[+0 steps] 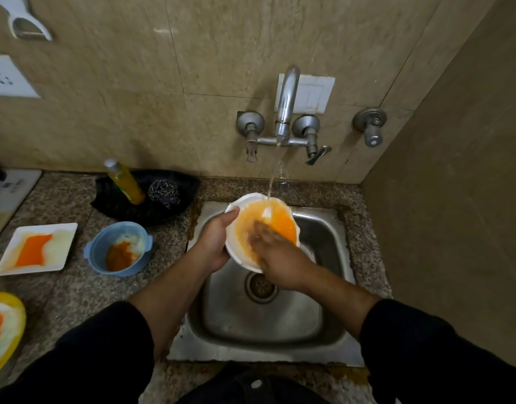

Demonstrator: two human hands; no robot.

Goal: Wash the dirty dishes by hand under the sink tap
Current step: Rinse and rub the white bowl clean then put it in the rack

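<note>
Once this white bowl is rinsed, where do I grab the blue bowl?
Probably take the blue bowl by the small lug on its rim facing the sink, coming from the right and above. It stands upright, the lug juts out, and the orange residue lies low inside, away from that edge.

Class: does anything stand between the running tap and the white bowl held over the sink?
Nothing visible does: water falls from the tap into the far side of the white bowl, beyond the right hand.
</note>
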